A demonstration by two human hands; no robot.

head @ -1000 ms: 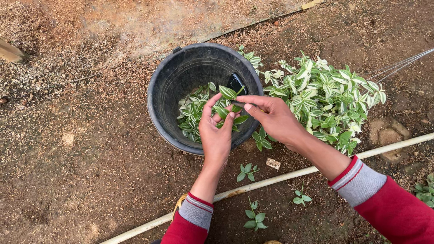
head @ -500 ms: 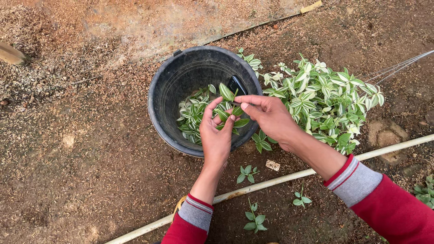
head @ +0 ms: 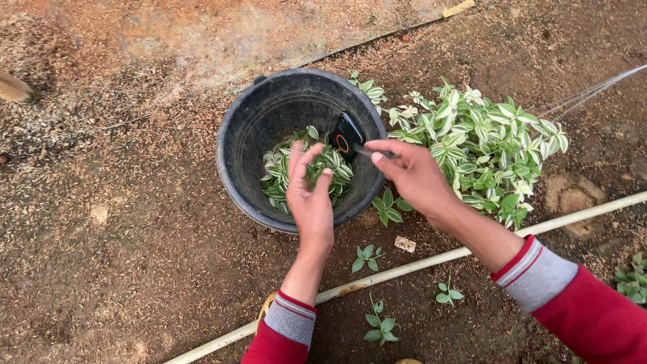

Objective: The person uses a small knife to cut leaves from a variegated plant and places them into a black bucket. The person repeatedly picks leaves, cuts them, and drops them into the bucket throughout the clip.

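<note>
One candidate only: small black rectangular device (head: 348, 135) leaning against the inside wall of the black bucket (head: 236, 168), tilted, showing a red-orange ring on its face. Small pale tag (head: 405, 244) lying on the soil just below the bucket.

Sleeves: I'm wearing red long sleeves, showing at 5 and 6 o'clock.
Cuffs: grey ribbed cuffs, red-striped, are ending each sleeve.
Hands: left hand (head: 311, 200) and right hand (head: 416, 176) are staying bare.
</note>
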